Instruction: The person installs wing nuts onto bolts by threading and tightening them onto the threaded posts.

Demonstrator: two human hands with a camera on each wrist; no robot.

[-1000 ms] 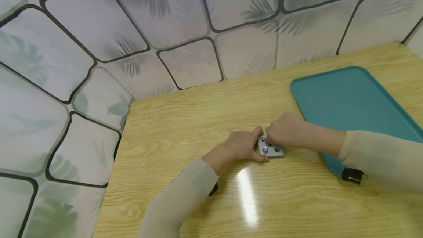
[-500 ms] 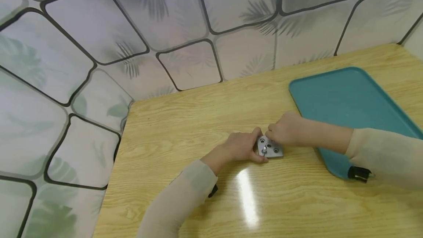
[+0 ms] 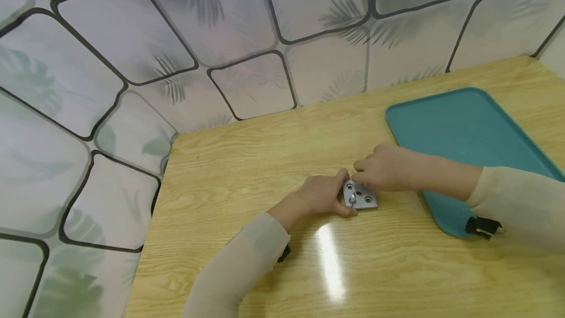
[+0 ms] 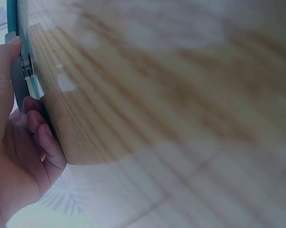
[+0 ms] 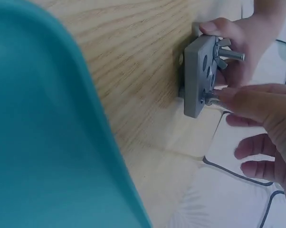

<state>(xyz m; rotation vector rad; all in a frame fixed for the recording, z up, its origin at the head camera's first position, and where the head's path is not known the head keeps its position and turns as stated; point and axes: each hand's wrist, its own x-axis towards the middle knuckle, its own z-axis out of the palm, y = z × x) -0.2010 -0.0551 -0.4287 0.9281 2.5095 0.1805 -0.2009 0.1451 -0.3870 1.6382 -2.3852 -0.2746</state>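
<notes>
A grey metal plate (image 3: 361, 204) with several holes lies between the hands on the wooden table. My left hand (image 3: 324, 194) grips it, thumb and fingers at its left edges. One bolt with a wing nut (image 5: 222, 53) sticks up from the plate near the left thumb. At another hole, my right hand (image 3: 384, 167) pinches the tip of a second threaded bolt (image 5: 213, 99) between thumb and forefinger; the other fingers are loosely curled and apart from the plate. The fingertips partly hide this bolt. In the left wrist view, the plate (image 4: 19, 80) appears edge-on in the left hand.
A teal tray (image 3: 459, 131) lies on the table to the right, partly under the right forearm. The wooden table (image 3: 247, 171) meets a patterned wall covering (image 3: 326, 72) at the back and left. Black straps show at both wrists.
My right hand has shifted slightly up and turned at the plate, uncovering more of its holes, while the right sleeve has moved right. My left hand and the plate stay nearly still.
</notes>
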